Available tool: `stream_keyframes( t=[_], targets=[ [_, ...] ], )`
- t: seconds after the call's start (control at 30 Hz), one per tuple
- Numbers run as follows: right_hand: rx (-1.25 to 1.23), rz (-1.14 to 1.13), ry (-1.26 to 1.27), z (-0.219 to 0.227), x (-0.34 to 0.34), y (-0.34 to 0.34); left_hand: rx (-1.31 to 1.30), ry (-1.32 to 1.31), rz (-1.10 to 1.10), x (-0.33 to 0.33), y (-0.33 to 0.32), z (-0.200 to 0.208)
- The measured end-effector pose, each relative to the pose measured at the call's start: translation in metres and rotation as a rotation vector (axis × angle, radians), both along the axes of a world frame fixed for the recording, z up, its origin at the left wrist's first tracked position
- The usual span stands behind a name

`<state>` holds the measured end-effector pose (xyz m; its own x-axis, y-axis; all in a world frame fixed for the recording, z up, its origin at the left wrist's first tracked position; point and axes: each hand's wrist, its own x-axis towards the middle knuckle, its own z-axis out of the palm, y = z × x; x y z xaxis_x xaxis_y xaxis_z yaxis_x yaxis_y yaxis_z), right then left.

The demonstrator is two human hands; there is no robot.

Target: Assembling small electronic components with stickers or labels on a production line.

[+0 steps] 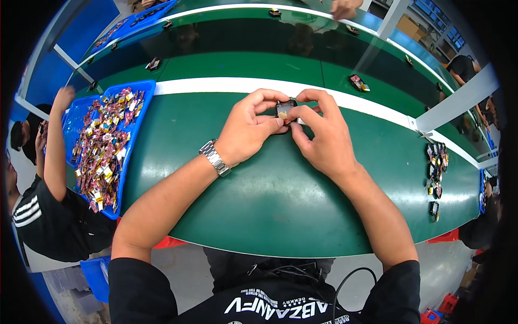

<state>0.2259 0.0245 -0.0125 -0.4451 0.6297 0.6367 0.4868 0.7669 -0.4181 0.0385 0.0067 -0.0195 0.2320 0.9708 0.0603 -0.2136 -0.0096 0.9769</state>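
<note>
Both my hands meet over the far part of the green table, around a small black plastic housing (pixel 285 108) with a pale piece and a bit of red inside it. My left hand (pixel 249 125), with a metal watch (pixel 215 157) on its wrist, grips the housing's left side between thumb and fingers. From the right, my right hand (pixel 325 129) closes on it, index finger and thumb pressing at its lower right edge. A small white bit shows beside the right fingers. The fingers hide much of the housing's rim.
A blue tray (pixel 127 170) heaped with small dark red, yellow and white parts stands at left, near a person in a black shirt (pixel 65 221). At right lies a row of black housings (pixel 436 168). Beyond a white rail (pixel 216 85), a green conveyor (pixel 280 75) carries scattered units (pixel 358 82).
</note>
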Motion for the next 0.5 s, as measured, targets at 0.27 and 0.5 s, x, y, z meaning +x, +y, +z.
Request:
stream_keyframes(
  t=[0.27, 0.5],
  targets=[
    [0.008, -0.025, -0.089, 0.0013, 0.0031, 0.0010, 0.014, 0.055, -0.029, -0.0003, -0.0014, 0.0006],
    [0.002, 0.025, 0.023, -0.0020, 0.0035, 0.0053, 0.051, 0.067, -0.066, -0.0003, -0.0020, 0.0015]
  ],
)
